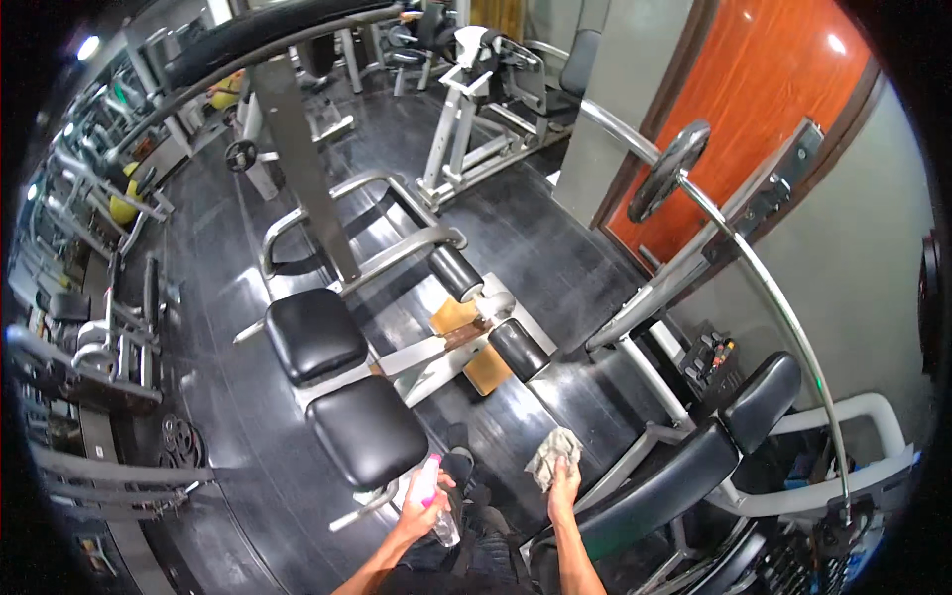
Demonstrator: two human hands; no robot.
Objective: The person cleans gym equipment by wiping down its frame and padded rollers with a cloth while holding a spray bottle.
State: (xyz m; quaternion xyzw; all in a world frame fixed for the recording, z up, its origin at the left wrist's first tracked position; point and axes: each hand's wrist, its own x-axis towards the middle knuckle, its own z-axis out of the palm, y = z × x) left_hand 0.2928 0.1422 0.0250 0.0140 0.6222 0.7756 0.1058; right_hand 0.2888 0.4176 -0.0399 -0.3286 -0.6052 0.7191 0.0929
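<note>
At the lower middle, my left hand (pixel 421 513) grips a clear spray bottle (pixel 446 528) with a pink and white sprayer head, close beside a black padded seat (pixel 368 431). A second black pad (pixel 316 335) of the same machine lies just beyond it. My right hand (pixel 564 491) holds a crumpled light grey cloth (pixel 555 455) over the dark floor, left of a long black bench pad (pixel 654 498). Black foam rollers, one upper (pixel 455 272) and one lower (pixel 520 349), sit on the seat machine's frame ahead of both hands.
A curved metal bar (pixel 788 312) with a weight plate (pixel 669 171) arches over the bench at right. An orange wooden door (pixel 744 89) stands behind. A grey upright (pixel 305 163) rises from the seat machine. More gym machines line the left side; weight plates (pixel 178 439) are at lower left.
</note>
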